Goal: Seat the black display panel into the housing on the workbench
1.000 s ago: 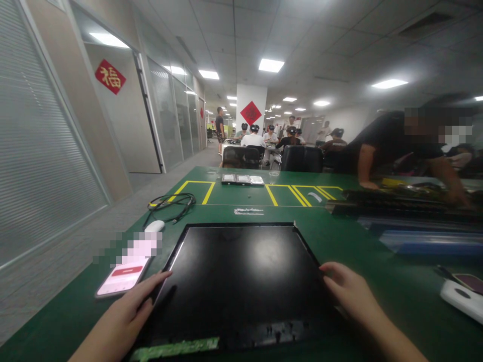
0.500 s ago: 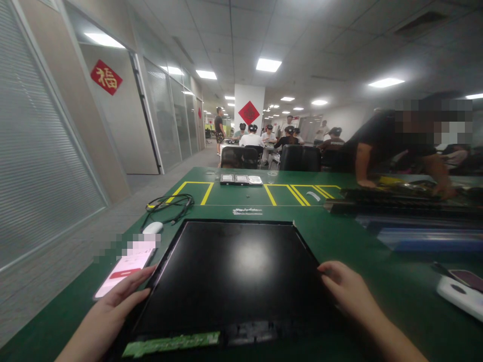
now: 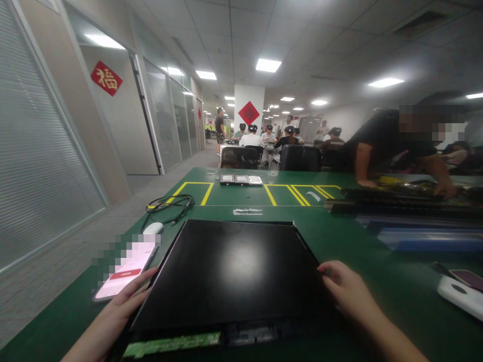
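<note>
A black LCD screen panel (image 3: 241,271) sits face up in a dark frame, whose right rim (image 3: 302,241) shows beside it. A green circuit board strip (image 3: 171,345) runs along the near edge. My left hand (image 3: 130,296) is closed on the left edge of the panel, thumb and fingers against the side and the tips partly hidden. On the right edge, my right hand (image 3: 339,281) grips with the thumb and curled fingers. Whether either hand also holds the frame is hard to tell.
Left lie a lit phone (image 3: 126,274), a white mouse (image 3: 153,229) and a coiled black cable (image 3: 169,203). Ahead are hard drives (image 3: 240,179) and small white pieces (image 3: 247,211). A white device (image 3: 460,296) lies right; a co-worker (image 3: 370,136) leans over parts beyond.
The panel has shifted slightly against the frame, its far edge now covering more of the far rim. Its light reflection has moved left. Both hands stay nearly in place.
</note>
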